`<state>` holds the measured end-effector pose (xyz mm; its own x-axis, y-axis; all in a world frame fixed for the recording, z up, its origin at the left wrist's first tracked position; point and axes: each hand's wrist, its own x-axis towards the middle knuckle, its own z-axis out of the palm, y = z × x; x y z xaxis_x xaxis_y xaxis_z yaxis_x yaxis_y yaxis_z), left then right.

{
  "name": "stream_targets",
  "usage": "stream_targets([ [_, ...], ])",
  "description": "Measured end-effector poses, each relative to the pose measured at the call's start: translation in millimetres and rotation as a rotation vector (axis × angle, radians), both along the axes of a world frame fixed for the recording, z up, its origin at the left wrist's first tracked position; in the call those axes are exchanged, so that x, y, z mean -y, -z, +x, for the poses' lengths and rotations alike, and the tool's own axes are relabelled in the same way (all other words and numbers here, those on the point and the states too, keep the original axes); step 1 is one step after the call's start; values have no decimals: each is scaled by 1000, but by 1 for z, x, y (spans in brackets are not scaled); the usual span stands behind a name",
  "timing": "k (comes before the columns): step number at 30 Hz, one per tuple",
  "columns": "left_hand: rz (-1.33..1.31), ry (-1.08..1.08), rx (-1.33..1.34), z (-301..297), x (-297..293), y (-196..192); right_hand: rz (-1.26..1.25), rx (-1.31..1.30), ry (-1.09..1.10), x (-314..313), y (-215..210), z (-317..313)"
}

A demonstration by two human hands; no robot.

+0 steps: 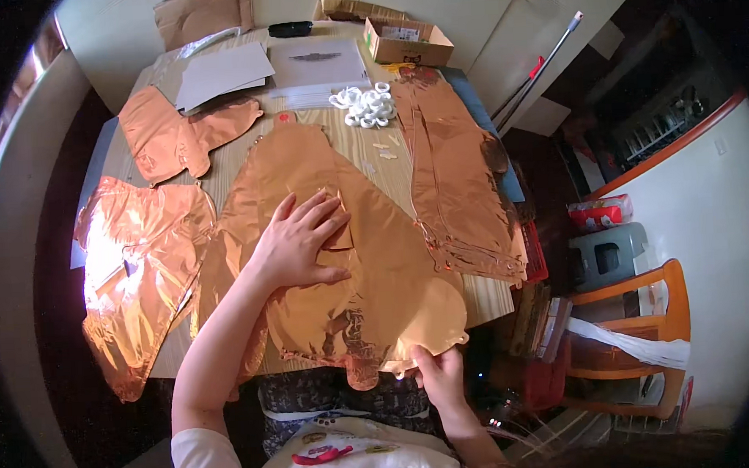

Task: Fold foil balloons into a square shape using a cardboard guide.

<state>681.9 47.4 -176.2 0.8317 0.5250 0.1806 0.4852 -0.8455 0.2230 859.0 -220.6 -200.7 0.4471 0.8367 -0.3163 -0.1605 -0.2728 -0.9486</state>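
A flat copper-coloured foil balloon (389, 263) lies across the middle of the table, its rounded lower end at the near edge. On it, left of its middle, my left hand (301, 242) rests flat, palm down, with the fingers apart. At the near right, my right hand (439, 376) pinches the balloon's lower rim between thumb and fingers. The other fingers are partly hidden beneath the foil. More copper foil balloons lie about it: a shiny crumpled one (143, 255) at the left, a folded one (159, 135) at the far left, and long layered ones (455, 158) at the right.
A heap of white rings (368, 107) sits beyond the balloon, beside small pale pieces (384, 149). Farther back are grey-white sheets (224, 76), a clear plastic stack (320, 77), a black object (290, 29) and an open cardboard box (411, 50). A wooden chair (673, 303) stands right.
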Motion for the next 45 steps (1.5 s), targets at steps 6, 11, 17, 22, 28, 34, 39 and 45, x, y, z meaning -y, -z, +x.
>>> stream_targets([
  [6, -3, -2, 8, 0, 0, 2, 324, 760, -133, -19, -24, -23],
  [11, 22, 0, 12, -1, 1, 0, 512, 1028, -402, -35, -22, -35],
  [17, 40, -8, 21, -1, 0, 2, 563, 1079, -554, -45, -18, -44],
  [22, 52, -11, 21, -1, 1, 3, 583, 1069, -592, -46, -17, -48],
  [28, 35, -5, 35, -4, 0, 4, 529, 963, -441, -53, -30, -19],
  [34, 46, 2, 52, -3, -1, 3, 204, 1433, -490, -55, -12, 3],
  [39, 49, 0, 50, -3, 0, 5, 115, 1395, -624, -60, -22, -11],
  [45, 46, -4, 52, -4, 0, 6, 320, 1310, -495, -64, -23, -23],
])
